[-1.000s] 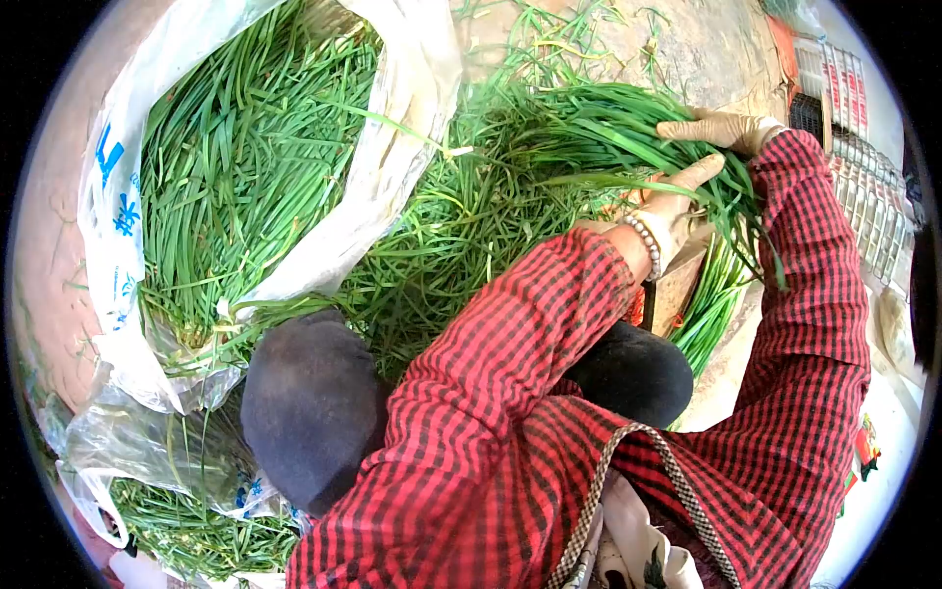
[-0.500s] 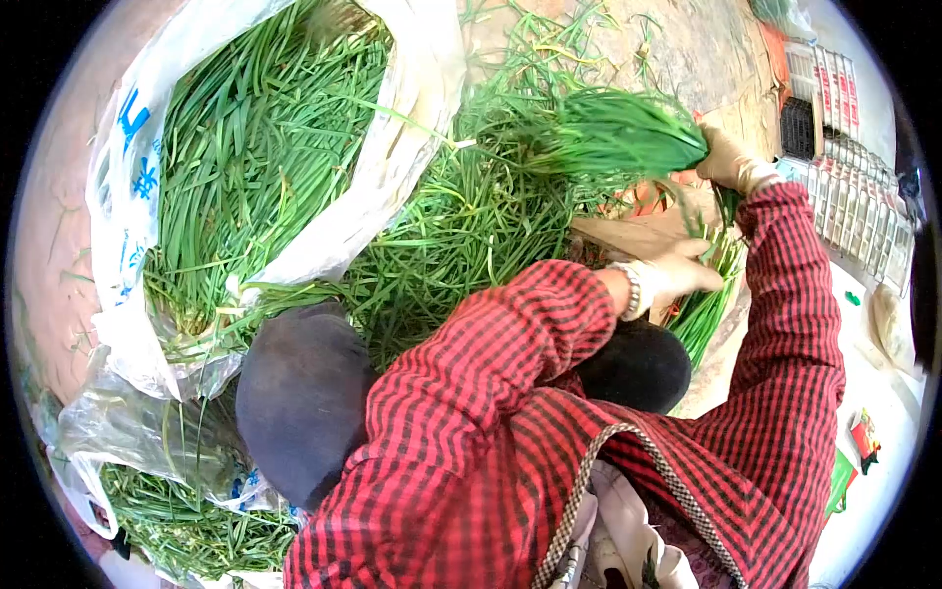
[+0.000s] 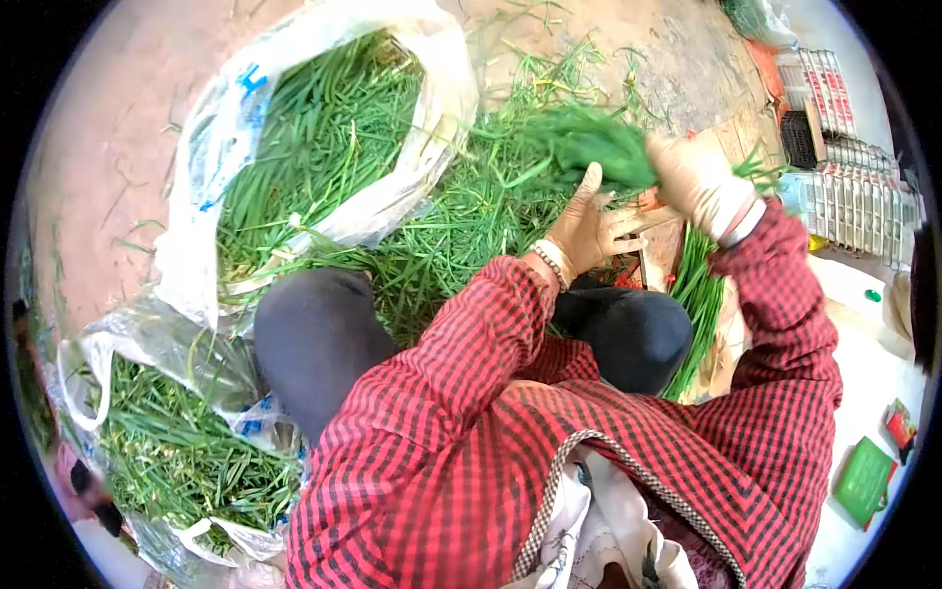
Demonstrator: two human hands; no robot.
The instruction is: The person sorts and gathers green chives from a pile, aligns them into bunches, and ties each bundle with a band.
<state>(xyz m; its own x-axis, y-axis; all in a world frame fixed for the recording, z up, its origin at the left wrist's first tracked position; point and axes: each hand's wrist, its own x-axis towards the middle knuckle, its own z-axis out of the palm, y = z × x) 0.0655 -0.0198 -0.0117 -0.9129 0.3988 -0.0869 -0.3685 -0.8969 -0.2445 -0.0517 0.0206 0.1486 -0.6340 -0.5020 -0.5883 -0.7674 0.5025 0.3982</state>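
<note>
My right hand point(image 3: 693, 183) is closed around the base of a bunch of chives point(image 3: 594, 145), whose long green leaves point left and are smeared by motion. Just below and to the left of it is my left hand point(image 3: 581, 228), fingers spread, holding nothing. The thumb points up near the leaves; I cannot tell whether it touches them. Loose chives point(image 3: 461, 206) lie heaped on the ground beneath and beside both hands. More chives point(image 3: 697, 294) lie in a neat row to the right of my right knee.
A large white plastic bag point(image 3: 446, 108) full of chives stands open at the upper left. At the lower left is another bag point(image 3: 90, 378) of chives. Wire-like crates point(image 3: 863, 196) stand at the far right, and a green packet point(image 3: 863, 481) lies on a white surface.
My right hand has moved left with the bunch of chives. My left hand has come away from the chives by my right knee, moving up and left, fingers spreading. The view has shifted.
</note>
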